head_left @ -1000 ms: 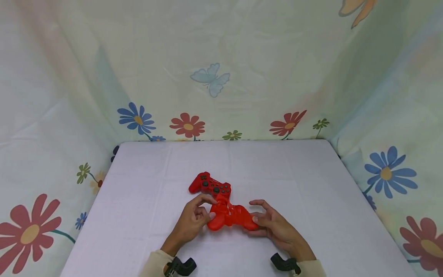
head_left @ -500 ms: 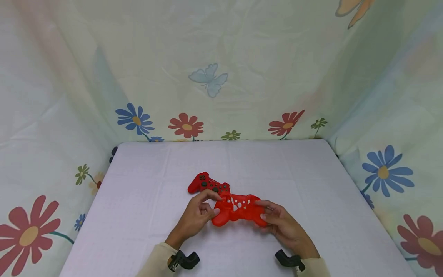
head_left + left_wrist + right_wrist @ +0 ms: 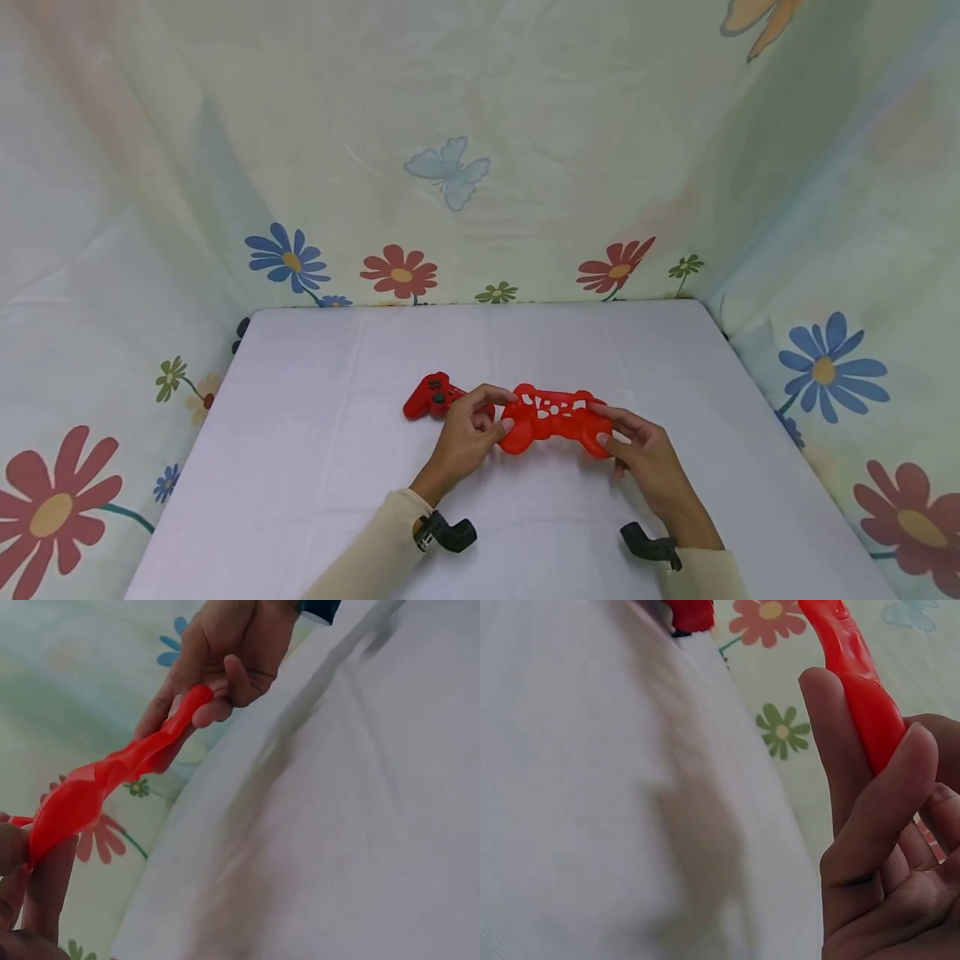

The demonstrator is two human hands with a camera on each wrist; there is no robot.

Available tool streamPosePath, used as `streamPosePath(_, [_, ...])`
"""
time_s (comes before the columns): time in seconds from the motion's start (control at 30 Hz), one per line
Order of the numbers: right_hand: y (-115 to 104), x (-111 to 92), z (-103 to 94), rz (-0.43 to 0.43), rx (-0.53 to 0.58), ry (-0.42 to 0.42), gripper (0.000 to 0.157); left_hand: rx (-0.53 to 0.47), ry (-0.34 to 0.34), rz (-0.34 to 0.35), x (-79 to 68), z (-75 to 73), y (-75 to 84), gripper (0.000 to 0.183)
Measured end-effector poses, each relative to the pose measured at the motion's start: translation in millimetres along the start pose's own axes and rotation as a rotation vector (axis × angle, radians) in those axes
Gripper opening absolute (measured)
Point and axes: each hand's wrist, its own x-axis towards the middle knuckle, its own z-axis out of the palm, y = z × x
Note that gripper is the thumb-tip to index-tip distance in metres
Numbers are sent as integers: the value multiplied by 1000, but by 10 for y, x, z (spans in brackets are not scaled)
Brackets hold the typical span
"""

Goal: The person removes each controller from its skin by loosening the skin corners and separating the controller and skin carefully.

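Observation:
Between my two hands is a thin red silicone controller cover (image 3: 558,421), with cut-out holes along its upper middle. My left hand (image 3: 468,433) pinches its left end between thumb and fingers. On the other end my right hand (image 3: 648,454) pinches the grip lobe; the right wrist view shows thumb and fingers on either side of the cover (image 3: 866,712). Seen from the left wrist, the cover (image 3: 112,772) hangs edge-on, raised over the table. A red game controller (image 3: 431,396) with dark buttons lies on the table behind my left hand, which hides its right part.
The table (image 3: 337,467) has a white cloth over it. A floral curtain (image 3: 480,83) hangs behind it and along both sides. Black wrist-camera mounts (image 3: 453,533) stick out from the cuffs of both sleeves.
Both hands have moved right and farther from me with the cover, lifting it off the controller's front. The cover has been spread flat, so its holes show. The controller stays put.

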Motion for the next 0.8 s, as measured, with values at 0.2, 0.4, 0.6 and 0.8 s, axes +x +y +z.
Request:
streamPosePath(0.2, [-100,23,-231,-55,-92,50,51,-17,36,-24,243,264,50,37])
streamPosePath(0.4, [-82,108,-343,-80,-171,94,54,32,83,-33,426,464,3,37])
streamPosePath(0.6, [12,246,-375,-46,-198,101,55,102,151,-28,505,656,-80,37])
streamPosePath(0.8, [67,351,-438,-19,-228,79,52,184,219,-48,531,798,-180,36])
